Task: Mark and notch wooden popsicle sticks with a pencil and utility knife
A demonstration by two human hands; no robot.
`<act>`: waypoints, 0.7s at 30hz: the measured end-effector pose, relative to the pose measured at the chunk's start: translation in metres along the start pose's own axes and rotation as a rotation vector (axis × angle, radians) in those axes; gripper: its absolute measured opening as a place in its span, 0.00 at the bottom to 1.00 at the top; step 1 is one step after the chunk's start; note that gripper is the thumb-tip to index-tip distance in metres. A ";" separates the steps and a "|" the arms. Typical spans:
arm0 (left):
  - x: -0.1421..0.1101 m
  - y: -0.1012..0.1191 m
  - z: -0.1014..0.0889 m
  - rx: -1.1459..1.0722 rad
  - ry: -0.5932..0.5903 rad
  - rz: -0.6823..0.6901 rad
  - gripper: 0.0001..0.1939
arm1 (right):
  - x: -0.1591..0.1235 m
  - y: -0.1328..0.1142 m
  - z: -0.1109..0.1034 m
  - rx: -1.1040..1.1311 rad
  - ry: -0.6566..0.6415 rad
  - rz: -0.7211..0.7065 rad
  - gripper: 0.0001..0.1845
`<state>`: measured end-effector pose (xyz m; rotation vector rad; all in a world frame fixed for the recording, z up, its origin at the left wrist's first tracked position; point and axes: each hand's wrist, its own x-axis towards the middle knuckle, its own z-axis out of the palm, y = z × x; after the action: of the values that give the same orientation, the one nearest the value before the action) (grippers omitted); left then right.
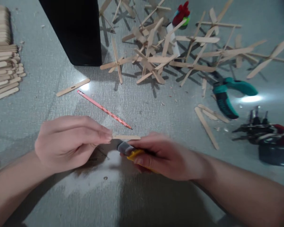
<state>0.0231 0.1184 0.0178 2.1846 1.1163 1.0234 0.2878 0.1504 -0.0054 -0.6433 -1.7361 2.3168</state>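
My left hand is closed, pinching one end of a flat wooden craft stick that points to the right, just above the grey table. My right hand is wrapped round a yellow and grey utility knife, whose tip sits right under the stick. The knife's blade is too blurred to make out. A red striped pencil lies on the table just beyond both hands.
Stacks of craft sticks lie at the far left. A black box stands at the back. Several glued stick crosses are heaped at the back right. Teal pliers, loose sticks and a dark tool lie right.
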 end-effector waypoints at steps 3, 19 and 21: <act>0.000 0.000 -0.003 -0.006 -0.009 0.001 0.08 | 0.000 0.000 -0.002 -0.142 0.004 -0.073 0.10; 0.002 -0.001 -0.012 0.035 -0.018 0.353 0.04 | -0.012 -0.002 0.012 -1.053 0.283 -0.397 0.13; 0.001 -0.003 -0.012 0.024 0.006 0.367 0.05 | -0.011 0.000 0.011 -1.129 0.314 -0.439 0.14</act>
<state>0.0124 0.1217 0.0229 2.4643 0.7457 1.1699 0.2929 0.1361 0.0001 -0.6034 -2.5552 0.7612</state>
